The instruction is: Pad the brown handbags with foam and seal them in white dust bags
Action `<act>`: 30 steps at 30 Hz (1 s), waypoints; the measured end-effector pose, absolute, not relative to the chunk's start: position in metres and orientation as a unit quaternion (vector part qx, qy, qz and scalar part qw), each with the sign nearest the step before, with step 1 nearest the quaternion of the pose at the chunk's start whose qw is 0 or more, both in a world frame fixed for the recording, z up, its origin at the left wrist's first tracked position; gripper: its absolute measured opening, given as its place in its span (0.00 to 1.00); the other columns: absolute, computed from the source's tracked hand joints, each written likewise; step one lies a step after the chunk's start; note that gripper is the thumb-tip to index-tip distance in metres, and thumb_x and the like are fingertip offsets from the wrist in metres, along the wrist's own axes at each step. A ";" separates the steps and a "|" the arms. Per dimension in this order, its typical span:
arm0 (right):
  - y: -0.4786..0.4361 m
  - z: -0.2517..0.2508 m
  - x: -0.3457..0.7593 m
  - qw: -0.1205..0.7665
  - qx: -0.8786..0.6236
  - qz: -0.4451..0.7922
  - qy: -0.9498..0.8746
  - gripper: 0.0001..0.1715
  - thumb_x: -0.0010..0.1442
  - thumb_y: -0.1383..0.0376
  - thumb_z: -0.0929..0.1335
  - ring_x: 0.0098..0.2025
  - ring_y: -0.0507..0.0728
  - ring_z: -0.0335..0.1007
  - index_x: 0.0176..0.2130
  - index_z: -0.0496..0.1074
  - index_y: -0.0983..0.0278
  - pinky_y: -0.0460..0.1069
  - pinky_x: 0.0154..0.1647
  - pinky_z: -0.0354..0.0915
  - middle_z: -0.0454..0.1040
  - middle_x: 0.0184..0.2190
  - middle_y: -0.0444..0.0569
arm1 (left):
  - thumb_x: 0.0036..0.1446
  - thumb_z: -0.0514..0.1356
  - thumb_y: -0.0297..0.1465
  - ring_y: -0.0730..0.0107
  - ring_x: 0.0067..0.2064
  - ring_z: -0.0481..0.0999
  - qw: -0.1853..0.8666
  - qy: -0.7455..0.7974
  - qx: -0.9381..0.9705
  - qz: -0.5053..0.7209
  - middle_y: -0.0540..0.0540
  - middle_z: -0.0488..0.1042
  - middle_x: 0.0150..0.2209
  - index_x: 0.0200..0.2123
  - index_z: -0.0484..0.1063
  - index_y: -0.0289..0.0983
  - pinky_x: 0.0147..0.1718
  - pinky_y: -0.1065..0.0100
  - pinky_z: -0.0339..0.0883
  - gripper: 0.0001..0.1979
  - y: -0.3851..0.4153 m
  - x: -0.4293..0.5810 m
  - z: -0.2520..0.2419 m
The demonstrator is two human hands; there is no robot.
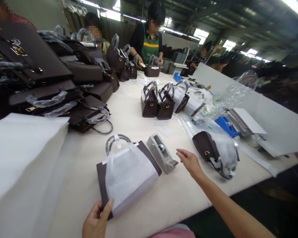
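A dark brown handbag (101,177), wrapped across its front in white tissue paper (129,168), lies on the table before me. Its handle (118,140) is covered in clear film. My left hand (96,218) grips the bag's near left corner, thumb on top and fingers at the edge. Just right of the bag stands a grey tape dispenser (161,153). My right hand (190,161) hovers beside the dispenser's cutting end, apart from it, fingers stretched out and nothing visible in them.
Another handbag (205,147), partly wrapped, lies to the right. Several small bags (149,104) stand further back. Bags are piled on the left behind white sheets (22,148). A blue tape dispenser (227,126) sits near a white partition (250,105). A co-worker (150,46) handles a bag opposite.
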State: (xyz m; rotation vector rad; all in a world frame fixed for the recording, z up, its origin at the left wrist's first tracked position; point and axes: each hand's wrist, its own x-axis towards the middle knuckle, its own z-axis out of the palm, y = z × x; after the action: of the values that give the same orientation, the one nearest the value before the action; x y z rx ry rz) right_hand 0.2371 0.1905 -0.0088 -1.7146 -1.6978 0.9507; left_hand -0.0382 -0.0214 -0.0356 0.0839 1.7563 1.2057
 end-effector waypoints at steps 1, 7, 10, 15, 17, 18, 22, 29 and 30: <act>0.202 -0.012 0.245 0.244 -0.649 0.380 -0.612 0.19 0.54 0.60 0.65 0.24 0.51 0.66 0.42 0.72 0.69 0.45 0.22 0.63 0.75 0.33 0.54 | 0.34 0.67 0.46 0.72 0.26 0.66 0.483 0.718 0.033 0.499 0.55 0.67 0.22 0.27 0.67 0.37 0.24 0.75 0.61 0.22 -0.020 -0.038 -0.033; 0.234 -0.029 0.241 0.116 -0.657 0.543 -0.510 0.08 0.47 0.66 0.69 0.14 0.42 0.50 0.29 0.72 0.69 0.40 0.12 0.42 0.72 0.21 0.46 | 0.35 0.67 0.45 0.72 0.27 0.67 0.479 0.717 0.028 0.506 0.53 0.70 0.24 0.30 0.69 0.36 0.25 0.74 0.61 0.22 -0.020 -0.037 -0.031; 0.238 -0.021 0.235 0.072 -0.642 0.586 -0.489 0.08 0.45 0.66 0.70 0.14 0.42 0.49 0.24 0.69 0.70 0.39 0.12 0.40 0.69 0.18 0.44 | 0.36 0.67 0.45 0.73 0.26 0.66 0.471 0.720 0.041 0.508 0.54 0.69 0.24 0.30 0.69 0.37 0.24 0.75 0.60 0.21 -0.021 -0.037 -0.033; 0.235 0.006 0.245 0.067 -0.613 0.632 -0.470 0.12 0.42 0.63 0.72 0.14 0.41 0.47 0.23 0.66 0.68 0.39 0.13 0.36 0.66 0.18 0.41 | 0.35 0.66 0.47 0.73 0.25 0.64 0.456 0.733 0.056 0.502 0.55 0.66 0.22 0.30 0.69 0.37 0.22 0.75 0.57 0.23 -0.022 -0.037 -0.036; 0.224 0.012 0.255 0.082 -0.608 0.642 -0.461 0.15 0.41 0.61 0.72 0.14 0.41 0.44 0.24 0.66 0.68 0.40 0.13 0.33 0.66 0.19 0.41 | 0.35 0.66 0.48 0.72 0.27 0.65 0.447 0.744 0.066 0.492 0.54 0.67 0.23 0.31 0.69 0.37 0.24 0.74 0.58 0.23 -0.022 -0.037 -0.037; 0.217 0.014 0.260 0.085 -0.609 0.645 -0.454 0.16 0.40 0.59 0.72 0.14 0.41 0.44 0.24 0.65 0.67 0.40 0.13 0.32 0.66 0.19 0.40 | 0.34 0.66 0.48 0.71 0.27 0.65 0.443 0.747 0.069 0.490 0.54 0.68 0.24 0.31 0.70 0.37 0.24 0.74 0.58 0.24 -0.021 -0.038 -0.038; 0.189 0.006 0.273 0.084 -0.622 0.654 -0.422 0.20 0.38 0.57 0.73 0.14 0.41 0.42 0.24 0.63 0.67 0.41 0.14 0.32 0.63 0.18 0.39 | 0.32 0.65 0.50 0.70 0.28 0.65 0.435 0.755 0.067 0.485 0.52 0.69 0.25 0.32 0.70 0.37 0.25 0.72 0.59 0.27 -0.020 -0.038 -0.037; 0.179 -0.011 0.277 0.104 -0.638 0.643 -0.412 0.21 0.38 0.56 0.73 0.15 0.41 0.42 0.25 0.63 0.67 0.41 0.15 0.32 0.63 0.20 0.39 | 0.35 0.64 0.51 0.69 0.30 0.65 0.433 0.759 0.088 0.478 0.52 0.70 0.27 0.32 0.69 0.37 0.28 0.71 0.60 0.26 -0.025 -0.038 -0.043; 0.180 -0.015 0.277 0.107 -0.645 0.635 -0.412 0.20 0.38 0.57 0.72 0.15 0.41 0.42 0.25 0.63 0.67 0.41 0.15 0.32 0.64 0.20 0.40 | 0.35 0.64 0.50 0.69 0.30 0.65 0.433 0.758 0.087 0.480 0.52 0.69 0.26 0.32 0.69 0.38 0.28 0.71 0.60 0.26 -0.025 -0.038 -0.044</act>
State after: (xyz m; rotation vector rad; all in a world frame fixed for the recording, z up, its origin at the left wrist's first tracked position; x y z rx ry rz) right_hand 0.2766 0.1803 -0.0147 -1.8981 -1.2130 1.8703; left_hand -0.0383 -0.0251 -0.0437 0.2177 1.8879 1.1961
